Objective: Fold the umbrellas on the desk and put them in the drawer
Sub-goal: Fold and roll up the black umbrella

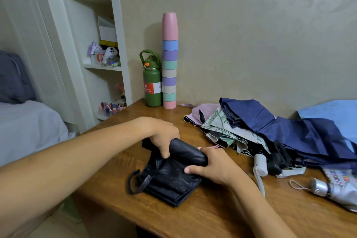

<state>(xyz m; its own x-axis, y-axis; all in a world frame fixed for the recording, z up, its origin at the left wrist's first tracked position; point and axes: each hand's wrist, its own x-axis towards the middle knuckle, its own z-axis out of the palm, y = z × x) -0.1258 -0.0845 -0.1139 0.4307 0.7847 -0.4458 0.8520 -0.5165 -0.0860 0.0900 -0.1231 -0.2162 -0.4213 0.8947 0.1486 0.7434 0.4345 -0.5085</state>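
Note:
A black umbrella (170,177) lies on the wooden desk (202,216) in front of me, its canopy loose and its strap trailing left. My left hand (164,137) grips its far end, fingers curled over the black fabric. My right hand (210,166) holds the rolled part from the right, thumb pressed on the cloth. To the right lies a heap of unfolded umbrellas: a navy one (301,133), a pale green patterned one (222,127), a pink one (201,114). A silver umbrella (336,193) rests at the right edge. No drawer shows.
A green bottle (152,87) and a tall stack of pastel cups (170,67) stand at the desk's back corner by the wall. White shelves (100,44) with small items rise at the left, beside a bed (25,125). A blue cloth (336,114) lies far right.

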